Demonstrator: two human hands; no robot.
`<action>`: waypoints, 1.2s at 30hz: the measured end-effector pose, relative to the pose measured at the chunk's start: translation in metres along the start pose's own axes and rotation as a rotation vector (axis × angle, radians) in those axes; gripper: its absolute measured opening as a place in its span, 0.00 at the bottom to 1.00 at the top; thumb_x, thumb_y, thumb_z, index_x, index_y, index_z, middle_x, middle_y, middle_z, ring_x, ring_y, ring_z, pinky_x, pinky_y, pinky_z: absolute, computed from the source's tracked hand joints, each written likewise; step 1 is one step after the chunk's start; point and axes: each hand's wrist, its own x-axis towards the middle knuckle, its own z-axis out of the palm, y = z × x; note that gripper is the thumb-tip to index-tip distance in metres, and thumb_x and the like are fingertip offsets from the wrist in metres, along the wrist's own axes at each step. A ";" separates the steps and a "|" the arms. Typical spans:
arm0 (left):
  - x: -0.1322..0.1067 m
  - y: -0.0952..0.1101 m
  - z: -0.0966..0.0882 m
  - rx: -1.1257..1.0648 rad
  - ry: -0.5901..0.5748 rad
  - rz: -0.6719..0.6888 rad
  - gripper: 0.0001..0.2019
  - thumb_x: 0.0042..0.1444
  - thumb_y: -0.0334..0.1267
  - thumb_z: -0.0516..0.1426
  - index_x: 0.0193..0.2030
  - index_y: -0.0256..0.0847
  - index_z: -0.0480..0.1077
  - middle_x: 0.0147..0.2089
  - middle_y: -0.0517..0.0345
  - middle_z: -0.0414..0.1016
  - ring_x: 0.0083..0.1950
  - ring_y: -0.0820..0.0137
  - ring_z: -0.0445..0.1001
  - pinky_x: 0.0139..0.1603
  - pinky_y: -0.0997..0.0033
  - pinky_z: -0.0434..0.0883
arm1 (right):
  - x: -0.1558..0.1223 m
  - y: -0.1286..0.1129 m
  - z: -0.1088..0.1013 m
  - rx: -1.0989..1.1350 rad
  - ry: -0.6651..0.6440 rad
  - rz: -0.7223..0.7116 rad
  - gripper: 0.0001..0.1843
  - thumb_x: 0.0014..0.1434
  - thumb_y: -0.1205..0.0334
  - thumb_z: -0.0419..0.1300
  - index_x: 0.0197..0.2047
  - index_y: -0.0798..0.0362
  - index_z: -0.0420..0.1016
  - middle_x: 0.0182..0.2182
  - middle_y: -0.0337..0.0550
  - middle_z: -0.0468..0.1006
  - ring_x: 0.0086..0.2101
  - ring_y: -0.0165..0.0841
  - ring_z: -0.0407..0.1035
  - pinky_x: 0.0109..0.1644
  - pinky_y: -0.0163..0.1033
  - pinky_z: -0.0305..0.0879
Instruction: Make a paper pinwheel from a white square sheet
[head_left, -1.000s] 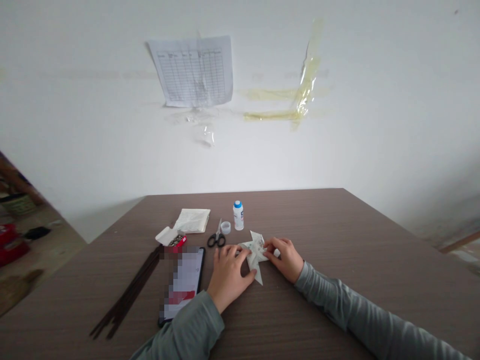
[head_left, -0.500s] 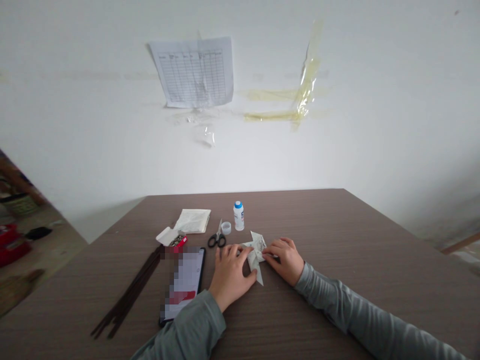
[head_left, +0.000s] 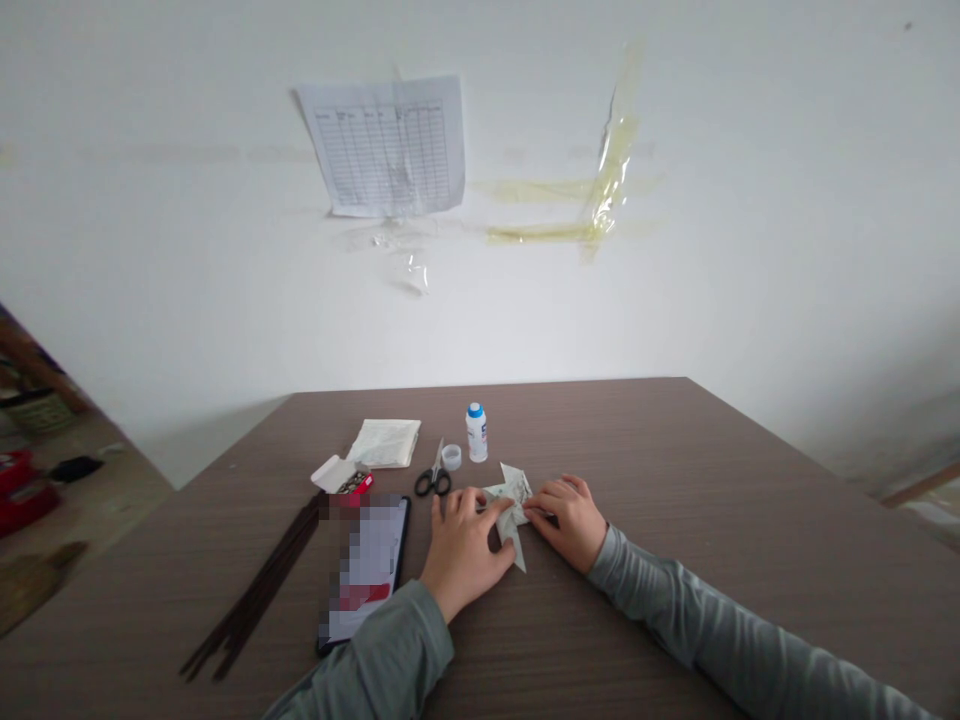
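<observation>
Folded paper (head_left: 511, 505) is pinched on a wood-grain table (head_left: 615, 430) between left hand (head_left: 465, 547) and right hand (head_left: 568, 522).
Fingers are pressed together; scissors (head_left: 433, 475), a blue-capped bottle (head_left: 476, 433) and a phone (head_left: 367, 570) lie close by.
</observation>
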 end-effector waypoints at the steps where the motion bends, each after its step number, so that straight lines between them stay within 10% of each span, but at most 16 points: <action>1: 0.000 0.000 0.000 -0.001 0.002 -0.003 0.29 0.70 0.37 0.75 0.76 0.61 0.93 0.70 0.44 0.91 0.78 0.36 0.85 0.93 0.13 0.70 | 0.000 0.002 0.002 -0.002 0.017 -0.019 0.09 0.83 0.60 0.72 0.53 0.40 0.98 0.48 0.50 0.97 0.54 0.55 0.92 0.81 0.73 0.78; 36: 0.001 0.007 -0.011 0.003 -0.100 -0.061 0.31 0.73 0.39 0.74 0.81 0.62 0.91 0.77 0.42 0.89 0.85 0.35 0.81 0.98 0.10 0.60 | -0.004 0.006 0.009 0.023 0.081 -0.015 0.11 0.76 0.59 0.77 0.56 0.34 0.99 0.50 0.47 0.99 0.55 0.57 0.95 0.84 0.75 0.76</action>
